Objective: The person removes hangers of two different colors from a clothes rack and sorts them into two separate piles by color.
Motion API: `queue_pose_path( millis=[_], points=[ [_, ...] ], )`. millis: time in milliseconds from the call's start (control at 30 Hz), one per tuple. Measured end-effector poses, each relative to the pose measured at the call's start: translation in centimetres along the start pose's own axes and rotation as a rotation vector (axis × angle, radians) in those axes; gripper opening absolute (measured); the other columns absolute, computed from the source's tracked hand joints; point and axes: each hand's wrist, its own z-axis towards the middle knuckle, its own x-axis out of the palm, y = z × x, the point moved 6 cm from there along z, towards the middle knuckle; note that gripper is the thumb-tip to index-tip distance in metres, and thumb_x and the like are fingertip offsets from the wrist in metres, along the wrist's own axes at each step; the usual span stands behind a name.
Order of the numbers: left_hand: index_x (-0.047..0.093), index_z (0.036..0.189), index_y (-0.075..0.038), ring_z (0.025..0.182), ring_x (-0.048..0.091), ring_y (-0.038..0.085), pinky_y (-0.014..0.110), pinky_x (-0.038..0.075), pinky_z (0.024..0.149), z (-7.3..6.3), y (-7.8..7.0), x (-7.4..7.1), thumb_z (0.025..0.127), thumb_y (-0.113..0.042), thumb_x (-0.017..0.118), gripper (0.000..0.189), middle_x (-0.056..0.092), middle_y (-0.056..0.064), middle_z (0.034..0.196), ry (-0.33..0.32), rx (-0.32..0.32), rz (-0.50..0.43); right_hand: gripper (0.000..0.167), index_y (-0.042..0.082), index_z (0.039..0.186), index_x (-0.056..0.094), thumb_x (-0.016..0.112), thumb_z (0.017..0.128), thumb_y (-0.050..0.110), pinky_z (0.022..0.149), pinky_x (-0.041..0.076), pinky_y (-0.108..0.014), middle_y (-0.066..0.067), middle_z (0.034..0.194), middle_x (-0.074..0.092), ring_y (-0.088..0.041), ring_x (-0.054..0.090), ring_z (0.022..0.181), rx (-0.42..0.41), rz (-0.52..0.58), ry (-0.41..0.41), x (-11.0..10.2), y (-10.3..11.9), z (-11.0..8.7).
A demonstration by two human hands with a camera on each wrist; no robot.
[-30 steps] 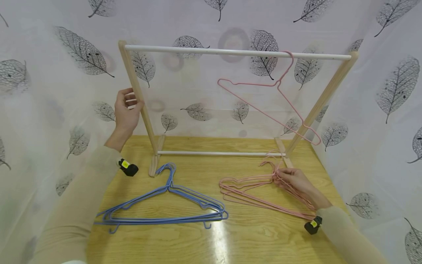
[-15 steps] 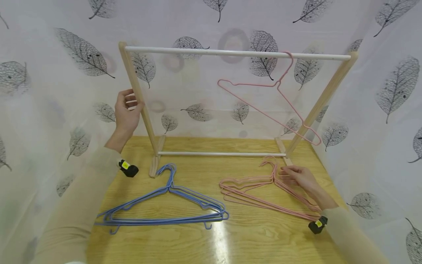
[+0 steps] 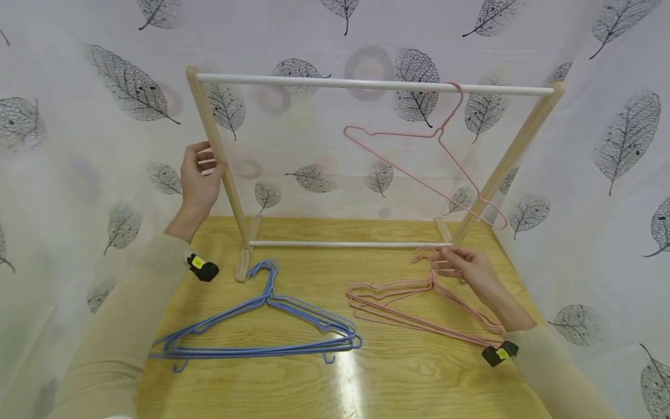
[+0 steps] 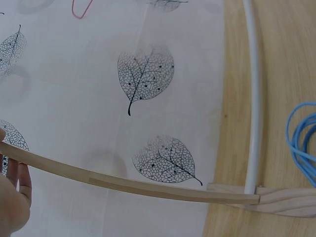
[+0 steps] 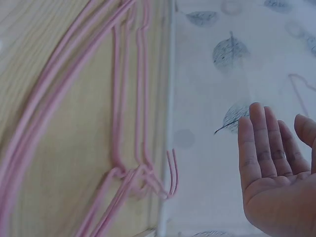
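My left hand (image 3: 200, 189) grips the left wooden post (image 3: 231, 198) of a small clothes rack, thumb in front and fingers behind. In the left wrist view, that hand (image 4: 12, 207) shows at the edge around the post. My right hand (image 3: 476, 273) hovers over the hooks of several pink hangers (image 3: 432, 283) lying stacked on the table. The right wrist view shows this hand (image 5: 276, 192) with its fingers extended and nothing held, beside the pink wires (image 5: 116, 98). One pink hanger (image 3: 441, 129) hangs slanted from the white top rail (image 3: 324, 82).
Several blue hangers (image 3: 268, 294) lie stacked at the left of the wooden table (image 3: 398, 384). The rack's right post (image 3: 512, 157) rises behind my right hand, and a white lower bar (image 3: 335, 244) joins the posts. A leaf-print curtain (image 3: 314, 35) surrounds the table.
My right hand has let go of the stacked pink hangers, which settled back onto the table, and has moved up toward their hooks. The left hand stays on the post.
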Motion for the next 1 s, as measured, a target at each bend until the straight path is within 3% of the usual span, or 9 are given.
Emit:
queue_pose_path(
  millis=[233, 500, 767, 1000],
  points=[
    [0.053, 0.144, -0.015, 0.101, 0.055, 0.001, 0.019, 0.052, 0.089, 0.0, 0.1, -0.1, 0.102, -0.010, 0.063, 0.043, 0.051, -0.018, 0.109, -0.007, -0.007, 0.003, 0.022, 0.014, 0.119, 0.075, 0.056, 0.110, 0.017, 0.087, 0.066, -0.033, 0.003, 0.108, 0.082, -0.013, 0.080, 0.096, -0.128, 0.132, 0.046, 2.1, 4.3, 0.3],
    [0.053, 0.144, -0.014, 0.101, 0.055, 0.001, 0.018, 0.052, 0.088, 0.0, 0.0, 0.0, 0.102, -0.010, 0.063, 0.043, 0.051, -0.018, 0.109, -0.005, 0.002, -0.001, 0.026, 0.012, 0.123, 0.075, 0.053, 0.111, 0.013, 0.086, 0.066, -0.032, 0.003, 0.108, 0.082, -0.013, 0.080, 0.095, -0.276, 0.142, 0.091, 3.5, 9.6, 0.8],
    [0.054, 0.143, -0.014, 0.099, 0.055, 0.001, 0.016, 0.052, 0.086, 0.2, 0.1, 0.0, 0.102, -0.010, 0.064, 0.043, 0.051, -0.018, 0.108, -0.010, 0.011, -0.005, 0.027, 0.003, 0.122, 0.075, 0.052, 0.110, 0.007, 0.082, 0.067, -0.032, -0.004, 0.105, 0.083, -0.017, 0.081, 0.091, -0.418, 0.237, 0.090, 3.5, 15.2, 1.8],
    [0.053, 0.144, -0.014, 0.099, 0.055, 0.001, 0.015, 0.052, 0.086, 0.2, 0.3, 0.0, 0.102, -0.009, 0.064, 0.044, 0.050, -0.018, 0.108, -0.005, 0.003, -0.006, 0.022, -0.007, 0.117, 0.074, 0.058, 0.106, 0.003, 0.078, 0.067, -0.033, -0.011, 0.099, 0.083, -0.021, 0.082, 0.086, -0.493, 0.310, 0.044, 2.7, 18.7, 2.3]
  ],
)
